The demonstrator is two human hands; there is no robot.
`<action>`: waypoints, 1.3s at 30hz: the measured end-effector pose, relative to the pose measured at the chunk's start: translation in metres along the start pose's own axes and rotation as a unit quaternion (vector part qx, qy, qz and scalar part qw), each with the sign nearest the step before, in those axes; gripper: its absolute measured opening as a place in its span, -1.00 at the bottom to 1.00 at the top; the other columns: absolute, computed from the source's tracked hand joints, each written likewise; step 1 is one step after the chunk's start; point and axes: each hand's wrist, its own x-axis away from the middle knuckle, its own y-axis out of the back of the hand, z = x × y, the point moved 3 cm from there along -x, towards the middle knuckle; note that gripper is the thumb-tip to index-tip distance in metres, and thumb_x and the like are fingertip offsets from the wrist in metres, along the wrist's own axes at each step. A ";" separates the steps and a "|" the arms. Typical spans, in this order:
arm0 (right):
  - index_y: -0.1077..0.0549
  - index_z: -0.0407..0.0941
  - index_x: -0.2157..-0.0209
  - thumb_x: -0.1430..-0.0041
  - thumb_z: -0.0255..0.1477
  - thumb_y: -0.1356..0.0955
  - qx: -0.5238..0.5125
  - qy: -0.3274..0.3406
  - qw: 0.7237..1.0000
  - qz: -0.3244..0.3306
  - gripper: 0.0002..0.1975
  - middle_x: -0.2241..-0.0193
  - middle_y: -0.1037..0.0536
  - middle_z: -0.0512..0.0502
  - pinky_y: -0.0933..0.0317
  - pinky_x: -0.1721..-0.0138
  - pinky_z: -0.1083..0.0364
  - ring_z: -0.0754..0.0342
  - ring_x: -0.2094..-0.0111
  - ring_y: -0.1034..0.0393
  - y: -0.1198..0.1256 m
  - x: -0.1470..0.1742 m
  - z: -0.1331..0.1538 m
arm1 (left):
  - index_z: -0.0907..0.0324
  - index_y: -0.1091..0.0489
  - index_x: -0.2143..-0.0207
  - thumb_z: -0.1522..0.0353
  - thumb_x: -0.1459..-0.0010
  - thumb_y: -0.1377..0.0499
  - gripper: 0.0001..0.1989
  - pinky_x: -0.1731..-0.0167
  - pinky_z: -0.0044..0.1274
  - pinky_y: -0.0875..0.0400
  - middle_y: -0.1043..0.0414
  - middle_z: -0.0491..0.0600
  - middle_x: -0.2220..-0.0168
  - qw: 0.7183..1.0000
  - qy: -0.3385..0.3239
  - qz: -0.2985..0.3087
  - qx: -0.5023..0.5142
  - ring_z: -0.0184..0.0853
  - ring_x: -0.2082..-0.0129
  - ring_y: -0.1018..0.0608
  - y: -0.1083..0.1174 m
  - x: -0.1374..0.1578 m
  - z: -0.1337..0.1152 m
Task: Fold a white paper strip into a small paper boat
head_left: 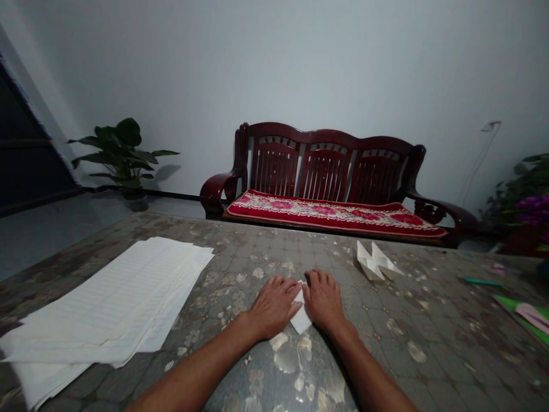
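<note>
A small folded piece of white paper (302,321) lies on the patterned table cover, partly hidden between my two hands. My left hand (277,306) presses on its left side, with the thumb across the paper and the fingers close together. From the right, my right hand (323,300) bears down on the upper right edge, its fingers curled forward and its thumb on the paper. Further back to the right stands a folded white paper shape (375,262) with pointed tips, touched by neither hand.
A stack of lined paper sheets (115,297) spreads over the table's left side. At the right lie a teal pen (484,282) and a green item (517,315) with something pink on it. Behind the table (240,366) stand a wooden bench (326,171) and a potted plant (126,151).
</note>
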 end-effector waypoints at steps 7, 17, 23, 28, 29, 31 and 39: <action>-0.39 -0.07 -0.12 -0.33 -0.37 -0.23 0.007 -0.005 1.000 0.012 -0.63 -0.15 -0.39 -0.22 0.01 -0.18 -0.08 -0.15 -0.15 -0.20 -0.003 -0.001 -0.001 | 0.05 -0.20 -0.28 0.20 -0.37 0.08 -0.53 -0.13 -0.24 -0.19 -0.30 0.05 -0.16 1.000 0.024 0.009 0.000 -0.09 -0.10 -0.32 -0.005 -0.005 0.003; -0.36 -0.11 -0.17 -0.34 -0.40 -0.21 0.029 0.006 0.999 0.019 -0.60 -0.19 -0.37 -0.23 0.06 -0.22 -0.09 -0.13 -0.19 -0.17 -0.005 -0.002 0.001 | -0.19 -0.28 -0.23 0.19 -0.39 0.09 -0.58 -0.18 -0.10 -0.11 -0.20 -0.03 -0.30 0.989 0.142 0.021 0.022 -0.02 -0.25 -0.23 -0.003 -0.014 0.009; -0.31 -0.12 -0.24 -0.36 -0.37 -0.20 0.053 0.015 0.998 0.035 -0.55 -0.26 -0.31 -0.24 0.11 -0.26 -0.19 -0.18 -0.25 -0.11 -0.002 -0.001 -0.001 | -0.18 -0.18 -0.30 0.17 -0.36 0.02 -0.53 -0.25 0.05 0.10 -0.04 0.02 -0.39 0.983 0.177 0.047 0.006 0.10 -0.37 -0.07 -0.009 -0.021 0.010; -0.25 -0.13 -0.29 -0.39 -0.33 -0.17 0.066 0.036 0.995 0.057 -0.51 -0.30 -0.25 -0.25 0.14 -0.27 -0.26 -0.23 -0.29 -0.06 -0.003 -0.002 -0.008 | -0.19 -0.12 -0.32 0.18 -0.36 0.03 -0.51 -0.23 0.10 0.14 0.06 0.03 -0.43 0.976 0.199 0.091 0.011 0.13 -0.40 0.01 -0.001 -0.019 0.030; -0.23 -0.13 -0.30 -0.39 -0.32 -0.16 0.066 0.039 0.995 0.062 -0.50 -0.31 -0.23 -0.25 0.14 -0.27 -0.27 -0.23 -0.30 -0.05 -0.004 -0.003 -0.009 | -0.20 -0.12 -0.32 0.18 -0.36 0.03 -0.51 -0.23 0.11 0.15 0.07 0.02 -0.43 0.976 0.200 0.088 0.009 0.12 -0.40 0.01 0.000 -0.018 0.033; -0.21 -0.12 -0.32 -0.40 -0.28 -0.15 0.064 0.045 0.994 0.072 -0.48 -0.33 -0.21 -0.24 0.15 -0.27 -0.27 -0.23 -0.32 -0.02 -0.005 -0.003 -0.012 | -0.21 -0.11 -0.32 0.18 -0.36 0.03 -0.51 -0.23 0.13 0.17 0.07 0.01 -0.43 0.978 0.194 0.076 0.004 0.11 -0.40 0.01 0.000 -0.016 0.038; -0.15 -0.11 -0.35 -0.40 -0.20 -0.15 0.059 0.078 0.990 0.105 -0.43 -0.36 -0.14 -0.20 0.18 -0.30 -0.27 -0.22 -0.36 0.04 0.000 -0.003 -0.021 | -0.12 -0.14 -0.32 0.18 -0.37 0.02 -0.51 -0.23 0.13 0.10 0.00 0.07 -0.41 0.986 0.153 0.062 -0.024 0.09 -0.39 -0.05 -0.001 -0.011 0.044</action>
